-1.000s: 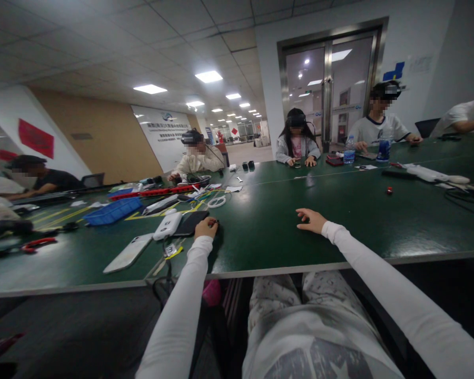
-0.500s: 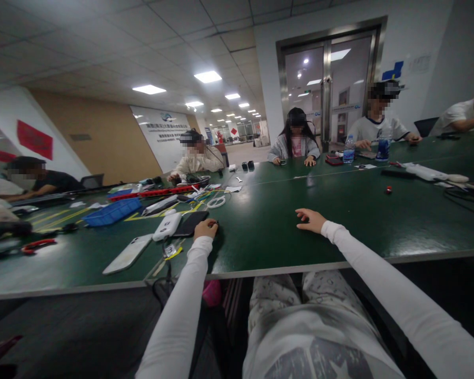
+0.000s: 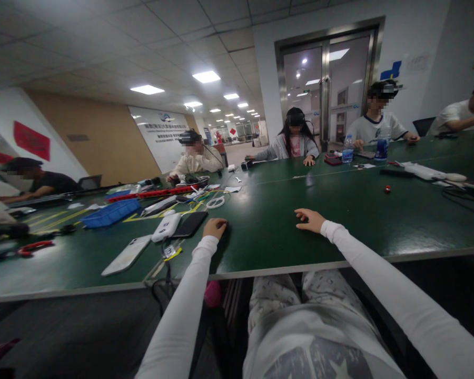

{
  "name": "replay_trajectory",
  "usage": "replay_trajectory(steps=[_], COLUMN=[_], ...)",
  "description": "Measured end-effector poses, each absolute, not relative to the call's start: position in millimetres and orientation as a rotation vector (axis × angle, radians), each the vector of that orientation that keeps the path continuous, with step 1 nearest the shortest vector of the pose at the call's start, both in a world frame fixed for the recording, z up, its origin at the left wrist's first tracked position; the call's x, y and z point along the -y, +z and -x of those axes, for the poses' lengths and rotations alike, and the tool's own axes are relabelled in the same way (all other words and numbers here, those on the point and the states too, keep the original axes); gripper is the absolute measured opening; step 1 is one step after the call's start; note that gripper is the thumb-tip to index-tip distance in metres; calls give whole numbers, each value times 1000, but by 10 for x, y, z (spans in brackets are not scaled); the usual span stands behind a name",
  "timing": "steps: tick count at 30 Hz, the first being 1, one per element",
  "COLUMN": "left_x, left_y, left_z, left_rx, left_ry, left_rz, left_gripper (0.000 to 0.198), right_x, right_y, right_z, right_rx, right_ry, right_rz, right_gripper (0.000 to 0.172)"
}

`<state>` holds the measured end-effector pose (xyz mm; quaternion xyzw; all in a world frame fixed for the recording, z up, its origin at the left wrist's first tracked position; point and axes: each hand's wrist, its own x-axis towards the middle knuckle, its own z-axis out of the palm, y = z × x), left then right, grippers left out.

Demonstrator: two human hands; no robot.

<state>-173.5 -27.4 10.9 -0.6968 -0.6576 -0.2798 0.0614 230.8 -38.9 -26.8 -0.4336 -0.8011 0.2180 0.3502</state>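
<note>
My left hand is low over the green table, its fingers curled together. A small dark patch shows at its fingertips; whether that is an object or shadow I cannot make out. Just left of this hand lies a flat black phone-like slab, with a white device beside it. A white phone lies nearer the table's front edge. My right hand rests at the table's surface to the right, thumb and fingers apart, holding nothing.
Farther left are a blue tray, a coiled white cable and red-handled pliers. A small wrench lies mid-table. To the right are a small red object and bottles. Several people sit around the table.
My left hand has moved right, away from the black slab, fingers still curled. My right hand has hardly moved. A person opposite has stretched an arm toward small black objects.
</note>
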Motion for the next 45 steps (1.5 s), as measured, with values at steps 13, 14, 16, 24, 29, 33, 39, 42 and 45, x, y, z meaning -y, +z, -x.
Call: replay_trajectory(steps=[13, 14, 16, 24, 29, 33, 39, 42, 45], left_x=[194, 201, 222, 257, 271, 295, 312, 332, 369], left_y=[-40, -63, -102, -142, -109, -72, -30, -2, 38], left_z=[-9, -181, -490, -821, -776, -783, -761, -755, -760], left_rx=[1532, 1509, 1457, 1487, 1548, 1503, 1523, 1456, 1376], left_ry=[-1040, -1077, -1130, -1226, -1233, -1226, -1225, -1305, -1432], left_rz=[2527, 2559, 2634, 2695, 2693, 2743, 2708, 2709, 2712], left_gripper=[19, 19, 18, 23, 21, 20, 20, 21, 20], right_x=[414, 409, 396, 356, 402, 447, 460, 455, 460], right_y=[-169, -169, -175, -193, -155, -106, -83, -83, -70], right_z=[-2296, -2289, -2277, -2277, -2294, -2299, -2299, -2299, -2299], right_rx=[2106, 2099, 2082, 2071, 2035, 1994, 1981, 1988, 1998], right_ry=[552, 542, 523, 477, 502, 489, 487, 492, 480], right_rz=[1116, 1116, 1116, 1108, 1016, 952, 885, 875, 871], right_gripper=[69, 72, 78, 81, 81, 84, 87, 89, 91])
